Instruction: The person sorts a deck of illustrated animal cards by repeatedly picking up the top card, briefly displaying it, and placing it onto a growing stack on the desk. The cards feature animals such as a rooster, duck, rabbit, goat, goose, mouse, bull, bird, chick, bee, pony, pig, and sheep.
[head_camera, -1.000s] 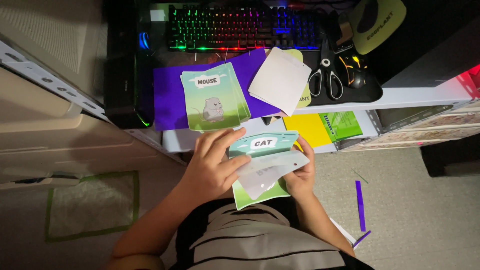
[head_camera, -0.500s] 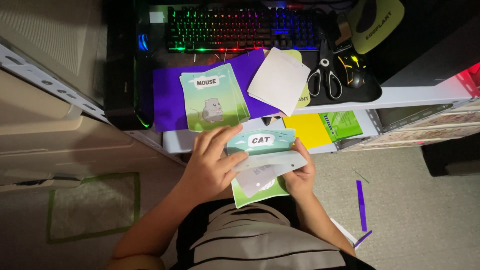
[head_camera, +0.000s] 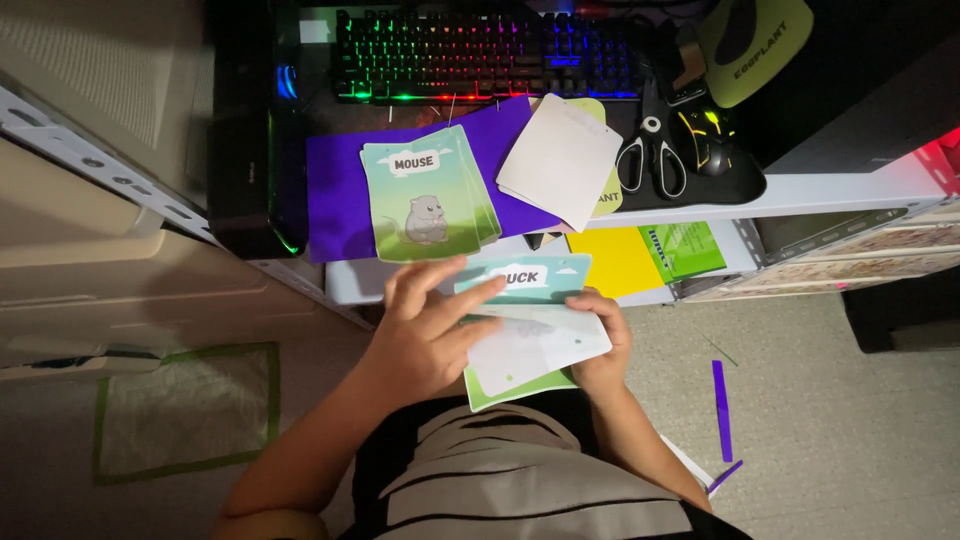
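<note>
The person holds a small stack of picture cards (head_camera: 525, 335) low over the lap, just below the edge of the tabletop (head_camera: 800, 195). The right hand (head_camera: 600, 345) cups the stack from beneath and at its right edge, fingers curled shut around it so the cards stay fanned and steady. The left hand (head_camera: 425, 330) lies across the top, its fingers (head_camera: 470, 300) stretched fairly flat and pressing on a pale, face-down card (head_camera: 530, 345), seemingly to slide it off the green-edged cards under it.

On the tabletop, a purple sheet (head_camera: 335, 205) carries a second pile of cards (head_camera: 425, 200), face up with a grey animal showing. Beside it lies a blank white card (head_camera: 560, 160), then scissors (head_camera: 652, 150) and a backlit keyboard (head_camera: 480, 50) behind. Purple paper strips (head_camera: 720, 410) lie on the floor.
</note>
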